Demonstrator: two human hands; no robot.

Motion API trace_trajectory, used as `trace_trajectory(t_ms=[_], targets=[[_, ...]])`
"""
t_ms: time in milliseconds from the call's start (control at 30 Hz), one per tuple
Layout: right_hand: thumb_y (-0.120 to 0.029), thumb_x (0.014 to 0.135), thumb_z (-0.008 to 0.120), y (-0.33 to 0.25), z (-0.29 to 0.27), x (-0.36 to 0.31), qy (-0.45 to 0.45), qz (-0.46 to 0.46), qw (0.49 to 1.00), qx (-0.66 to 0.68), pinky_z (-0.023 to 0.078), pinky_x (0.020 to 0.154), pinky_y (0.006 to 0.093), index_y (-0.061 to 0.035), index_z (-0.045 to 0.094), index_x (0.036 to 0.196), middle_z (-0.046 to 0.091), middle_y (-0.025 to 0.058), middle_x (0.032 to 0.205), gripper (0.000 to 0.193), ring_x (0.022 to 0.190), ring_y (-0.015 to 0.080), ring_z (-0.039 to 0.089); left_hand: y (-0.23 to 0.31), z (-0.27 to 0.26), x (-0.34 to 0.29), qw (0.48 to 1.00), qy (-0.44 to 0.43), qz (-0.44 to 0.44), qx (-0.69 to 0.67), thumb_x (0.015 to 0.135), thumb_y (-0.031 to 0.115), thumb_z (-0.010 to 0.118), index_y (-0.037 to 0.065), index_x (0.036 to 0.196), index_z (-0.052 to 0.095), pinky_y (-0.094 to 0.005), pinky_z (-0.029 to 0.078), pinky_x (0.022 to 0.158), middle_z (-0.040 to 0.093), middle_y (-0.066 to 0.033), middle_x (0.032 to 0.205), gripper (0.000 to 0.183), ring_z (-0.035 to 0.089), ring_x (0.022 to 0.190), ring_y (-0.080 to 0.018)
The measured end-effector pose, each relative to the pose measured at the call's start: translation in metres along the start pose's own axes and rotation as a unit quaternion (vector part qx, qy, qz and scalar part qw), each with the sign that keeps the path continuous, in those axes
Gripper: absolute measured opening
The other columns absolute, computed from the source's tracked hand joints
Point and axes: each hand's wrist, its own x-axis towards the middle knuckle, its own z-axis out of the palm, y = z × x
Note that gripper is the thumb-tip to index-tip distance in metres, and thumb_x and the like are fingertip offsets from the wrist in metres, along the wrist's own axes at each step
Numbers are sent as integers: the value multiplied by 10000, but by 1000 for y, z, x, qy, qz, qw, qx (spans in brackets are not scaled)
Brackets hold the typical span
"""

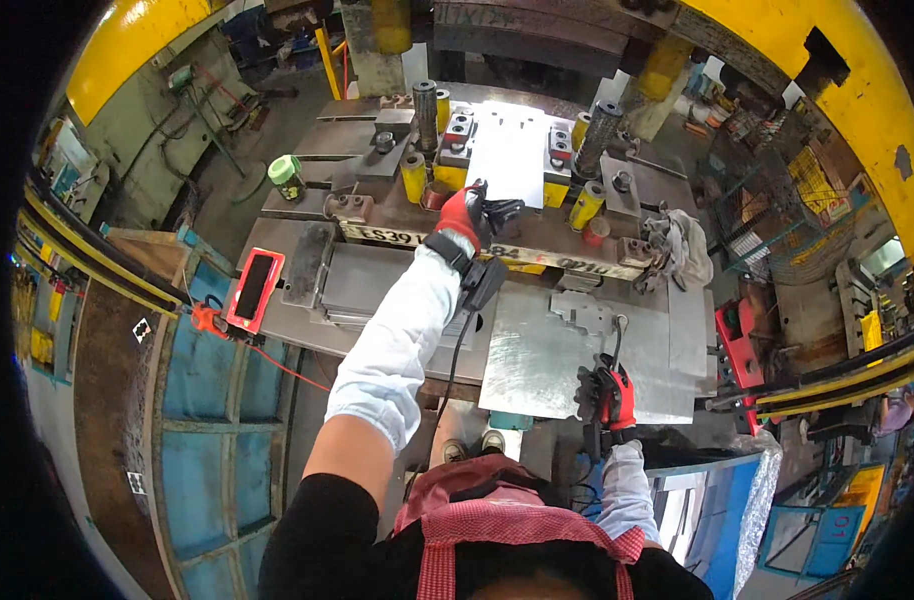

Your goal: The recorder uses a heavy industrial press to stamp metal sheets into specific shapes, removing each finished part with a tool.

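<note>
The left hand (465,215), in a red and black glove, reaches forward over the press die and pinches the near edge of a flat metal sheet (507,152) that lies on top of the die. Yellow cylinders (414,176) stand close on either side of this hand, one just to its left and others (586,205) off to its right, and dark coiled guide posts (424,112) rise beyond it at the die's far corners. A black strap device with a hanging cable (480,283) sits at the wrist of the white sleeve.

The right hand (607,395), gloved the same way, rests low at the near edge of a large steel plate (557,360) on the bench (307,325); its fingers curl round something dark and thin, though what it holds is hard to make out. A smaller notched blank (582,312) lies on the plate just beyond this hand.

A crumpled grey rag (680,248) lies beyond and right of the right hand. A green-lidded can (287,177) stands well left of the left hand; its contents cannot be seen. A red-cased flat device (254,289) lies at the bench's left end. A stack of sheets (362,285) is partly hidden under the left forearm.
</note>
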Motion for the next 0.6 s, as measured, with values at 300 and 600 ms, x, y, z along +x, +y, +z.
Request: trace_trajectory(t_ms=[300,600], targets=[[-181,842,518,3,-21,17,-65,37,996,-48,488,509,368,-87,429,1209,599,179,892,389,595,232,570,9,-14,8,997,-76,6,-22,928,260,392,-29,1171,429,-447,500,827,551,-231,1084,379,583,935,-355],[-200,852,534,18,-1,44,-57,-3,998,-39,474,489,355,-101,441,1193,601,139,812,367,547,196,545,-13,-90,-159,974,33,76,213,888,392,457,-14,1171,459,-383,515,706,610,-186,956,495,629,796,-294]])
